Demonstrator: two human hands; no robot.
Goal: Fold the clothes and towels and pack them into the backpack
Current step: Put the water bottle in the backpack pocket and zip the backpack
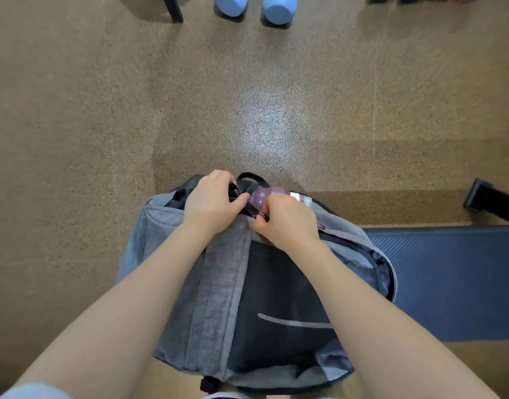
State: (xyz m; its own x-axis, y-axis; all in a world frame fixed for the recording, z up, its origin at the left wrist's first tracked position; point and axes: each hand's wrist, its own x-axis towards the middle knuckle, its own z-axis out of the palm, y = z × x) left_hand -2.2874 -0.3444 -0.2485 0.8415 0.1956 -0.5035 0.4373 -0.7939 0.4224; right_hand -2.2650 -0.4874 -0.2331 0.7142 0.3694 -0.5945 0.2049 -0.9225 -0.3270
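Note:
A grey backpack with a dark front panel stands on the floor right below me. At its far top edge my left hand grips the black handle strap. Beside it my right hand pinches a small dark zipper pull at the bag's top seam. A purple bottle with a white cap lies at the top of the bag between and behind my hands. A side zipper on the right of the bag gapes open. No clothes or towels show.
The floor is brown speckled stone. A dark blue mat lies to the right, touching the bag. A black leg sits at right, another black leg at top left. Light blue slippers stand at the top edge.

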